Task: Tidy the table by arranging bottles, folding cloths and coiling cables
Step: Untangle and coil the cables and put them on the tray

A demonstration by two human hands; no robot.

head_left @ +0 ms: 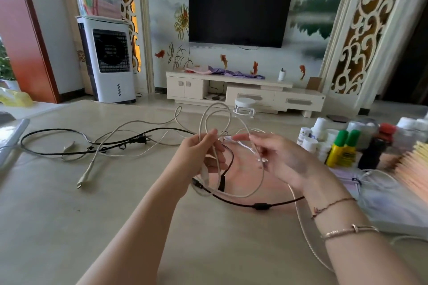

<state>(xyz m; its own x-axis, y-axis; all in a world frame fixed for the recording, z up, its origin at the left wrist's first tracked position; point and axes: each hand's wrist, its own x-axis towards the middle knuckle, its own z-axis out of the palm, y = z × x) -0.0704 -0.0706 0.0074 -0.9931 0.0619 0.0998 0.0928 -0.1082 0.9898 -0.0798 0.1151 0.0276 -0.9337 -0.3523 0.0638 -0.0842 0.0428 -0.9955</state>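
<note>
Left hand (pixel 203 155) gripping looped white cable (pixel 228 122); right hand (pixel 275 157) apparently pinching same loop, blurred. Bottles (pixel 342 152) far right.

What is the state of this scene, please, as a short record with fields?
surface: beige table
left hand: left hand grips loops of the thin white cable
right hand: right hand pinches the same white cable, guiding a loop
loose cables: black power cable with two-pin plug lies uncoiled at left
bottles: two yellow bottles with green caps stand upright in the group at right
coiling: not finished
</note>
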